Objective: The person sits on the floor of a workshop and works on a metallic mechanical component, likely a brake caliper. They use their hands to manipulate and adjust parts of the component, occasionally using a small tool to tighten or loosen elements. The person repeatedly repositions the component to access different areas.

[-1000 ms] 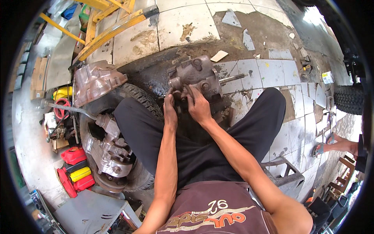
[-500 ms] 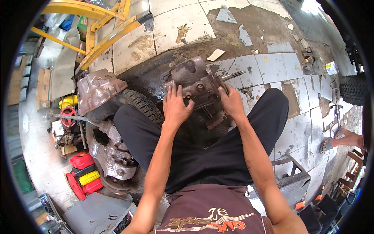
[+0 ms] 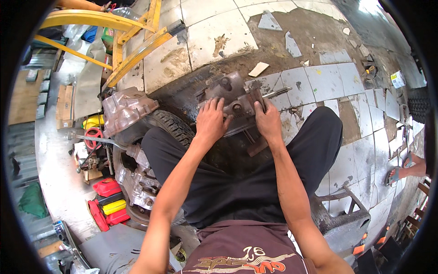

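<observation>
On the dark, greasy floor between my knees lies a brown gearbox [image 3: 233,85], with a splined shaft [image 3: 277,92] sticking out to its right. My left hand [image 3: 212,121] rests on the near left part of the casing, its fingers laid over the top edge. At the casing's right end, my right hand [image 3: 269,121] grips a dark flat piece [image 3: 256,98], thumb on the near side; whether this piece is fixed to the gearbox I cannot tell. Below the casing, a rusty bracket-like part [image 3: 258,147] shows.
Left of my knee are a tyre [image 3: 171,125], a bell-shaped metal housing [image 3: 128,109] and another gearbox with a lever [image 3: 143,189]. A yellow metal frame [image 3: 132,59] stands at far left. Broken tiles [image 3: 292,44] lie at far right; another person's foot [image 3: 406,171] is at right.
My left hand has slid slightly right along the casing, its fingers closer together. The right hand keeps its grip. The whole view has shifted a little.
</observation>
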{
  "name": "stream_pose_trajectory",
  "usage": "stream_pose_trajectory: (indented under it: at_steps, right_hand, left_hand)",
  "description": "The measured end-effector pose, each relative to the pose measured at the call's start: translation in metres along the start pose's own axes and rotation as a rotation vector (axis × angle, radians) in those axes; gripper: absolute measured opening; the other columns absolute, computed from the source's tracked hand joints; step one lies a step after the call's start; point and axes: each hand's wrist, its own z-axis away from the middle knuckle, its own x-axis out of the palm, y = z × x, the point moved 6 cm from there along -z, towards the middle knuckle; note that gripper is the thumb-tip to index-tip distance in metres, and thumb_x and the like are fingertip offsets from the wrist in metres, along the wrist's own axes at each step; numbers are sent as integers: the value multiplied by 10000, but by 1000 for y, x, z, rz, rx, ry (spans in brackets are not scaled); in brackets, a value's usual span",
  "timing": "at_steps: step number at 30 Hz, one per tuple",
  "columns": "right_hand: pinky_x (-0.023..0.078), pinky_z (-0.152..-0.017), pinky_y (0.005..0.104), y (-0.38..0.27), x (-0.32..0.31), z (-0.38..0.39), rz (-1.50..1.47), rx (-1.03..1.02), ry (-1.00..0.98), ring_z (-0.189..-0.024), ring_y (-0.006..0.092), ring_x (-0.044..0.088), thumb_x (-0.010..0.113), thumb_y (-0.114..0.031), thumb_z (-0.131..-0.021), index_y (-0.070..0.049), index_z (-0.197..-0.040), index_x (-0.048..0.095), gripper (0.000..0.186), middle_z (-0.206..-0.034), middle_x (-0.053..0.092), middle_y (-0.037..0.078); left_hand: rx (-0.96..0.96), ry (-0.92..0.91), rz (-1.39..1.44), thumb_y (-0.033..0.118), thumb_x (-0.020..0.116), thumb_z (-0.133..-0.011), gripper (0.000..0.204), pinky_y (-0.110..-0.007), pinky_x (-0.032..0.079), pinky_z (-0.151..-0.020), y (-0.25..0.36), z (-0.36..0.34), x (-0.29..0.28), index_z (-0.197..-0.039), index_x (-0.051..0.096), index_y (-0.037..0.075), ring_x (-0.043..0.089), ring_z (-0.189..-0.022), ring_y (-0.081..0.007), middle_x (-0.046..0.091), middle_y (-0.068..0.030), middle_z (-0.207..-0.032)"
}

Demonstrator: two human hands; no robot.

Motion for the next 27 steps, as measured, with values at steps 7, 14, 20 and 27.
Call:
stream_pose_trajectory:
  at_steps: [7,14,20,27]
  right_hand:
    - [471,-877,454,17,7,-9,-79,-16,69,-1031,449,613,524,-165,-926,13,-1195,590,329,-1059,652,278]
    - [466,-827,305,14,6,-14,-515,51,3,-931,153,578,532,-67,-877,50,-1214,583,360,-1073,640,76]
    - [420,-996,346,-22,23,1,-370,-57,4,-1120,230,573,564,-161,-948,65,-1295,539,415,-1212,623,162]
    - [366,-1082,408,2,79,9,64,-308,-198,-1285,371,497,543,-215,-985,10,-1270,592,366,-1332,560,245]
  left_hand:
    - [198,-285,136,359,661,-883,590,-468,355,-1102,65,50,18,-1342,528,13,406,-1375,-331,453,-247,-1438]
    - [-625,138,2335,453,213,-1056,629,-429,379,-1126,9,26,-38,-1413,423,-20,438,-1352,-326,463,-205,-1447]
    - [-524,254,2586,581,212,-1015,743,-427,258,-1179,-8,22,-30,-1481,334,15,334,-1417,-295,372,-154,-1526]
    - [-523,299,2399,605,335,-1002,714,-364,304,-1117,16,34,-13,-1445,376,47,430,-1317,-231,486,-133,-1431]
